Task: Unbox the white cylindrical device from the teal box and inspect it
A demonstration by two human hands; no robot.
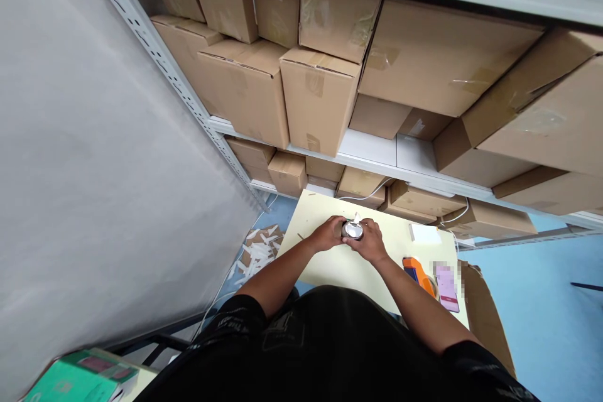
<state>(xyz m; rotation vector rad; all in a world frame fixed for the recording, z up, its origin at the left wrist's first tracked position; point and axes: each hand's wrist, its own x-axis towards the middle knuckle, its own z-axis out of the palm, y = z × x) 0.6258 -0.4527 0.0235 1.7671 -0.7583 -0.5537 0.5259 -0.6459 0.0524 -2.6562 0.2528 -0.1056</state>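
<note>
1. Both hands meeting at the far middle of the pale yellow table (330, 267), above its top, with a small round silvery object (352, 230) gripped between them.
2. Left hand (328, 233) curled around the object's left side, fingers closed on it; right hand (370, 241) cupped against its right side, fingers wrapped over the near edge.
3. Small white tab or strip (357, 218) sticking up just behind the object; too small to tell what it is or whether attached.
4. Step in hand, as judged: handling or fitting the round piece, mid-grip, not yet set down.
5. Next move likely calls for a steady two-handed hold and fine fingertip work at the top edge.
6. Orange tape dispenser (417, 271) near right forearm; white pad (424, 233) beyond it.
7. Cardboard boxes (311, 97) on shelving behind; white scraps (258, 251) on the floor, left of the table.
</note>
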